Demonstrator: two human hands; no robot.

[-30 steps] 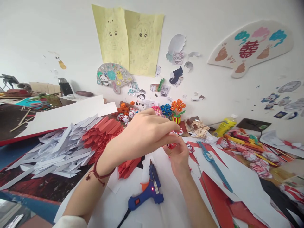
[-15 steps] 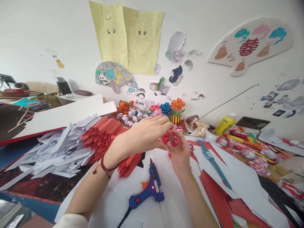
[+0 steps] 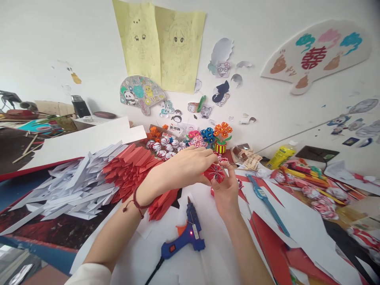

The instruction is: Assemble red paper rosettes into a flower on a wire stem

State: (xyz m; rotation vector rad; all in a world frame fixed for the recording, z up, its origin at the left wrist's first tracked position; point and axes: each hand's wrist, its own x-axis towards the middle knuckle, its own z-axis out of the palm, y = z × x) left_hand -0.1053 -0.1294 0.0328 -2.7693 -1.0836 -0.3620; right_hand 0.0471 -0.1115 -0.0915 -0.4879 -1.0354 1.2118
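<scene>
In the head view, a blue glue gun point(image 3: 187, 235) lies on white paper point(image 3: 219, 249). Beyond the gun, the left hand point(image 3: 187, 166) and right hand point(image 3: 227, 194) close their fingers around a red paper flower point(image 3: 216, 173). Left of the gun heap white strips point(image 3: 77, 182) and red strips point(image 3: 127, 168); right, a blue watch point(image 3: 263, 196); far behind, the wall point(image 3: 243, 23).

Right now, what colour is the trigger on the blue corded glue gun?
The small curved trigger is orange; the head view shows it best.
</scene>
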